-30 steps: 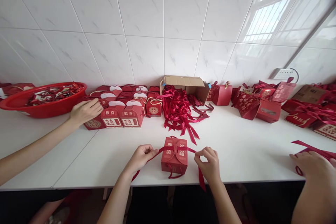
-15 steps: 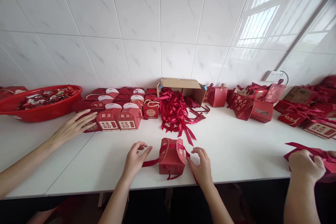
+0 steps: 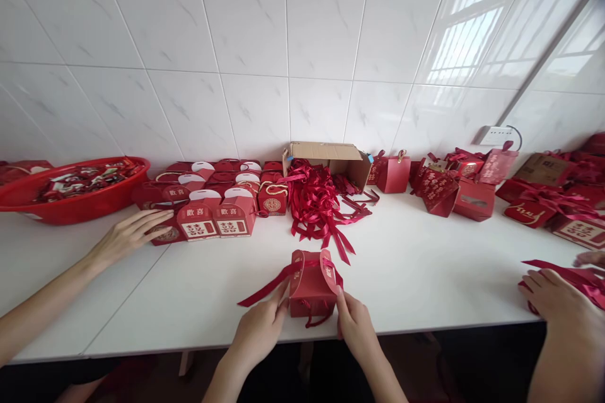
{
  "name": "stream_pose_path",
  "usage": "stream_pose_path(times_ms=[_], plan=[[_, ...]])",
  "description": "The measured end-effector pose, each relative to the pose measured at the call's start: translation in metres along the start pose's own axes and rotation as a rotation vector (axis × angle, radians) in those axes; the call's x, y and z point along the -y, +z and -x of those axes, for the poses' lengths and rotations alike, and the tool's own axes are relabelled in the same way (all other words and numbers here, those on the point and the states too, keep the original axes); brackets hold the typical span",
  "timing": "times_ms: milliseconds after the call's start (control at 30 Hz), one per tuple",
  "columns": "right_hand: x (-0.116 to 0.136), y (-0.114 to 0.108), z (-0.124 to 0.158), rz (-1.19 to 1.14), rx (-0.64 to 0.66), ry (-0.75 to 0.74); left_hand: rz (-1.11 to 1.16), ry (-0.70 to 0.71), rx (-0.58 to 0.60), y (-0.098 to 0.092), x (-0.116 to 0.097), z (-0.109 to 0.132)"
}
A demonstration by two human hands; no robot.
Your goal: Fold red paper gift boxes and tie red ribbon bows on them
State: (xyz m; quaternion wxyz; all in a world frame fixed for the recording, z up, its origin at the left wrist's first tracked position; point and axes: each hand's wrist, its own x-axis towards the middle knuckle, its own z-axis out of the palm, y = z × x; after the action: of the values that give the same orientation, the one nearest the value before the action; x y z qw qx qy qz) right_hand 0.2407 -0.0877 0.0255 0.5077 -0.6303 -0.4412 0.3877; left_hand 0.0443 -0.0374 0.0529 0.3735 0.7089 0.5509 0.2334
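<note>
1. Left hand (image 3: 259, 327) and right hand (image 3: 355, 318) grasp a gift box (image 3: 312, 293) between them, one at either side, with the fingers pressed to its walls.
2. That gift box sits upright near the front edge of a white desk (image 3: 425, 277); its two rounded flaps (image 3: 328, 271) stand up at the left and right sides.
3. Across the top of the gift box runs a red ribbon (image 3: 267, 286), one end stretching out to the left past the left hand; a dark red cord (image 3: 316, 322) hangs on the front.
4. Just beyond the gift box lies a heap of ribbons (image 3: 312, 198), spilling from an open carton (image 3: 326, 151).
5. Left of the gift box and farther back stand rows of paper boxes (image 3: 234, 217); a co-worker's hand (image 3: 125, 233) touches the one at the near left corner.
6. Farther left of the gift box is a red basin (image 3: 80, 208) of small wrapped pieces (image 3: 89, 179).
7. Well to the right of the gift box, another person's hands (image 3: 562, 302) rest on a ribboned packet (image 3: 567, 274), partly hidden.
8. Behind and right of the gift box are a paper bag (image 3: 394, 175), more red boxes (image 3: 475, 198) and a power strip (image 3: 496, 135) by the tiled wall (image 3: 321, 31).
</note>
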Motion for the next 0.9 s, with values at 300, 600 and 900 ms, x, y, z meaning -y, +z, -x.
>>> stream_pose_path(times_ms=[300, 600, 900], plan=[[0.006, -0.004, -0.013, -0.701, 0.007, 0.253, 1.231, -0.205, -0.261, 0.017, 0.007, -0.023], [0.007, -0.006, -0.024, -1.318, -0.14, 0.363, 1.588, -0.401, -0.363, 0.017, -0.008, -0.03], [0.024, -0.022, -0.024, -1.131, -0.295, 0.167, 1.39, -0.205, -0.599, 0.003, -0.009, -0.03]])
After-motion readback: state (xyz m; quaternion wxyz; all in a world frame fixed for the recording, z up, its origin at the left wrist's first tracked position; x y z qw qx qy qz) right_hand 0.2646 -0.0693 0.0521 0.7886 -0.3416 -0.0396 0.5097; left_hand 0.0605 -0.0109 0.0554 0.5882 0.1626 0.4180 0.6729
